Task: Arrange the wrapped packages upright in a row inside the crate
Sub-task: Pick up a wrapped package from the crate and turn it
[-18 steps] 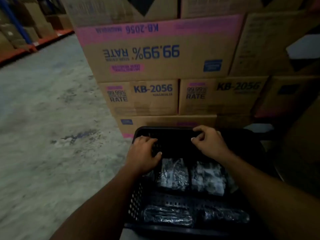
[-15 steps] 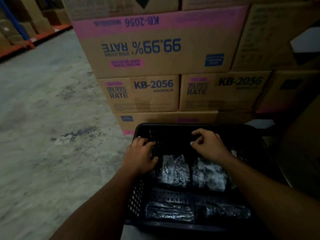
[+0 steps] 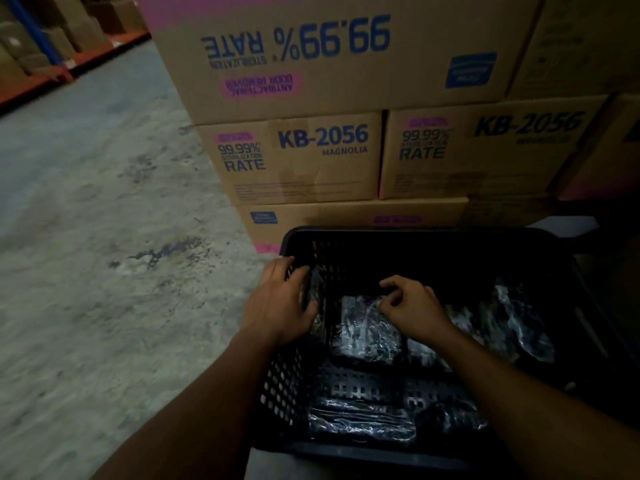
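Setting: warehouse floor (image 3: 86, 271), stacked cartons (image 3: 294, 154) behind black crate (image 3: 415, 237).
Right hand (image 3: 412, 306): fingers pinched on middle package (image 3: 367, 330) top edge, leaning.
Left hand (image 3: 277, 306): fingers spread against left package (image 3: 313, 289); grip unclear.
Remaining: flat packages (image 3: 360, 420) nearer the person.

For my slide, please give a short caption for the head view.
Both hands, left and right, reach into a black crate holding wrapped packages.
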